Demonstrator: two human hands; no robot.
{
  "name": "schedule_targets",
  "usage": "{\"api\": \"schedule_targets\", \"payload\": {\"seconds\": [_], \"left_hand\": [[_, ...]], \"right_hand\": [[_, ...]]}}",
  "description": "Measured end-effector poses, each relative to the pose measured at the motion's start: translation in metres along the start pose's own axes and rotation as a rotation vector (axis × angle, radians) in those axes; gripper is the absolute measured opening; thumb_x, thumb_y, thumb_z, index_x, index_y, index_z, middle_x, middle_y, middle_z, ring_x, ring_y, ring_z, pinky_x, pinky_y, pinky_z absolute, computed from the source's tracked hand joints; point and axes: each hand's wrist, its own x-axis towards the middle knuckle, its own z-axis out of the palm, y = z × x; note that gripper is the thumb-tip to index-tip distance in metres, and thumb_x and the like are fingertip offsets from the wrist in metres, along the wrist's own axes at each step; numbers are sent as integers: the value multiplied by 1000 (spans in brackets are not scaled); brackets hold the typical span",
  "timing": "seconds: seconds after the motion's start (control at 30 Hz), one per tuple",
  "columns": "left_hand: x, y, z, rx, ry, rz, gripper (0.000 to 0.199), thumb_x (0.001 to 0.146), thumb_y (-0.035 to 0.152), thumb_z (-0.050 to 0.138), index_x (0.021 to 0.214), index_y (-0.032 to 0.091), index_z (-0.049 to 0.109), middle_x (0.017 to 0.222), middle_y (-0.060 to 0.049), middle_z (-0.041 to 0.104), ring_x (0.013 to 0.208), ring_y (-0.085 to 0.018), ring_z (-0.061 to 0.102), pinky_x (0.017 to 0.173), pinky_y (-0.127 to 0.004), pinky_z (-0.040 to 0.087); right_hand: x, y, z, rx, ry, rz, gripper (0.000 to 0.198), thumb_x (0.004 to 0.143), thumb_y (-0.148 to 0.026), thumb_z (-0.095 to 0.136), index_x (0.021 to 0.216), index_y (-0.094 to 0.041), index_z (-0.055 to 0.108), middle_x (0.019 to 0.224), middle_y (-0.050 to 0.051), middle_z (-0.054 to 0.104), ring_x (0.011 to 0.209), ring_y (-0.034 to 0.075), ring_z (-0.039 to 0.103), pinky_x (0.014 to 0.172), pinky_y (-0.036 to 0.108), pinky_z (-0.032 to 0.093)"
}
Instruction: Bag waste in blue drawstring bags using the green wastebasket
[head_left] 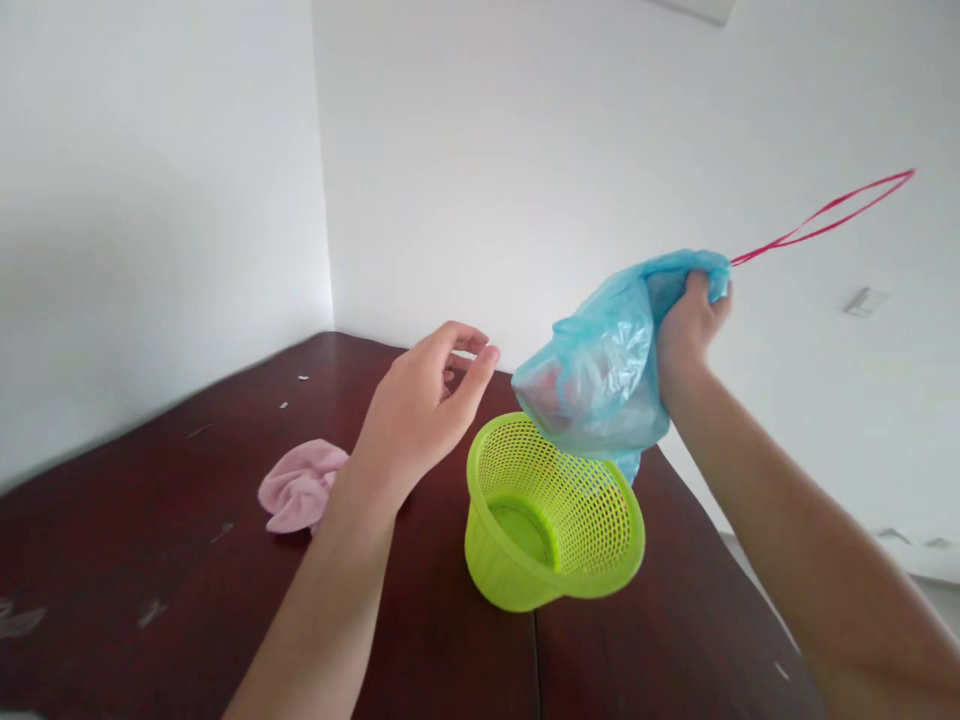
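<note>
My right hand grips the gathered top of a translucent blue plastic garbage bag. A thin red drawstring loops out from the bag to the right. The bag bulges, and something reddish shows faintly through its lower left end; I cannot make out what. Below it, a lime-green mesh plastic basket stands on the table, with nothing seen inside. My left hand is raised to the left of the basket, fingers curved and apart from the thumb, holding nothing.
A crumpled pink cloth lies on the dark red-brown table, left of my left forearm. Small pale scraps dot the tabletop. White walls rise behind and to the left, and a switch plate is at right. Another blue piece shows behind the basket.
</note>
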Motion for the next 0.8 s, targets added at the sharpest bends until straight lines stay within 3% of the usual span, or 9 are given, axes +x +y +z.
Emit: {"api": "schedule_targets", "payload": {"seconds": [0.07,0.2,0.27,0.33,0.43,0.53,0.6,0.67,0.8], "left_hand": [[1,-2,1,-39,39,16,34,120,60,74,122,27,83,115,-6,91,98,-23,85,88,-35,66],[2,-2,-1,-82,64,21,38,121,60,73,113,26,84,104,-5,90,91,-22,83,85,-33,66],[2,-2,-4,-102,60,14,39,121,61,72,112,25,84,105,-5,91,93,-22,84,83,-32,65],[2,-1,-8,-134,64,5,41,121,62,72,110,25,84,107,-6,92,96,-23,85,80,-32,65],[1,0,-13,-182,77,3,42,121,62,71,106,25,84,108,-6,92,98,-24,86,76,-32,65],[0,1,-14,-218,80,12,39,122,57,71,104,25,83,106,-6,91,97,-23,86,76,-31,64],[0,3,-14,-231,87,14,38,121,56,73,101,24,83,105,-5,91,95,-22,84,76,-31,64],[1,9,-12,-243,137,23,37,120,53,74,98,25,82,99,-4,89,90,-20,82,75,-32,63],[-2,24,-18,-375,439,119,34,117,40,72,86,27,75,79,1,77,71,-17,70,67,-33,57]], "right_hand": [[6,5,24,-76,75,-59,24,123,-40,48,131,-23,63,140,9,74,138,25,73,124,44,58],[-5,25,52,-224,-52,-47,29,125,-38,42,144,-20,55,161,17,63,153,28,60,137,51,46],[-19,41,56,-313,-147,22,31,122,-33,43,148,-19,52,158,19,65,146,28,63,131,48,50],[-37,60,53,-418,-279,129,30,115,-34,55,141,-19,55,140,15,73,129,27,67,117,44,57],[-69,87,37,-565,-569,286,28,97,-35,84,113,-19,68,97,5,75,99,25,67,93,38,58],[-97,103,11,-619,-859,366,32,79,-28,100,87,-20,70,74,0,69,83,21,63,82,35,55],[-109,106,-8,-605,-977,370,31,79,-30,101,82,-20,72,72,-1,70,80,20,64,80,35,55],[-116,103,-28,-574,-1016,350,30,88,-39,98,86,-20,75,78,0,73,85,21,67,83,35,59],[-123,88,-80,-538,-945,317,43,98,-63,91,102,-22,78,106,10,84,102,27,78,94,41,68]]}}
